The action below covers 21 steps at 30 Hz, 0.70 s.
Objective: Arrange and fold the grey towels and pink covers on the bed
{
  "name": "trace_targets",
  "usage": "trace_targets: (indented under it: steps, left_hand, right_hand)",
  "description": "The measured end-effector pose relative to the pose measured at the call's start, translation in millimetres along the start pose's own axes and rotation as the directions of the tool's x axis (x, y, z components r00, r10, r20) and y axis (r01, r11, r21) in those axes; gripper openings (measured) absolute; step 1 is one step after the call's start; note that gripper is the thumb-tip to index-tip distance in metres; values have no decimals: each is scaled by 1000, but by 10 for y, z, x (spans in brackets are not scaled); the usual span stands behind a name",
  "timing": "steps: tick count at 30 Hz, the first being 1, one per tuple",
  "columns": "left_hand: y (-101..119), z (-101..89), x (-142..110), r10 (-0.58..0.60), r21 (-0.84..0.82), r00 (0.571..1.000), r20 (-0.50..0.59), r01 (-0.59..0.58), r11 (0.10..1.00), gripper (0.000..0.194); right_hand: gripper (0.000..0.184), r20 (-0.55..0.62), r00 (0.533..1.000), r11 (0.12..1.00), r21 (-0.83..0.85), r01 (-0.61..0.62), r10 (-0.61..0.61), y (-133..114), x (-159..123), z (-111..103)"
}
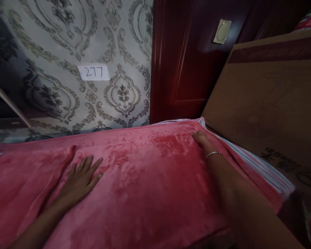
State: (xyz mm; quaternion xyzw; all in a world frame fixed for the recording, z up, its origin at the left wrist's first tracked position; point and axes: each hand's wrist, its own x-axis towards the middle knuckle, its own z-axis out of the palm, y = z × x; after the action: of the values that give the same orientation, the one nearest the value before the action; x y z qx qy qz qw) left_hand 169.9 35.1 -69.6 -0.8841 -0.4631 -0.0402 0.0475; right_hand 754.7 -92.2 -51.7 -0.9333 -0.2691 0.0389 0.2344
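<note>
A plush pink blanket point(145, 180) lies spread over a raised flat surface, with a fold line running down its left part. My left hand point(80, 178) rests palm down on it just right of that fold, fingers spread and holding nothing. Farther off, near the back right corner, my right hand point(200, 138) is at the blanket's edge, its fingers bunched on the plush; most of them are hidden. A bracelet circles the right wrist. Beneath the blanket, a striped cloth point(264, 167) shows along the right side.
Behind the blanket is a patterned wallpapered wall point(124, 55) with a paper label point(94, 72) reading 277. Next to it stands dark red wood panelling point(181, 62) with a pale switch plate point(222, 31). A large cardboard box point(269, 97) borders the right side.
</note>
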Motion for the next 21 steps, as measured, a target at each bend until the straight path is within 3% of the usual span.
trace_targets:
  steps: [7, 15, 21]
  left_hand:
    - [11, -16, 4, 0, -24, 998, 67, 1, 1000, 67]
    - [-27, 11, -15, 28, -55, 1000, -4, -28, 998, 64]
    - [-24, 6, -4, 21, -43, 1000, 1, -21, 999, 65]
  right_hand:
    - [41, -36, 999, 997, -78, -21, 18, 28, -144, 37]
    - [39, -29, 999, 994, -102, 34, -37, 30, -166, 13]
    - [42, -76, 997, 996, -90, -20, 13, 15, -213, 58]
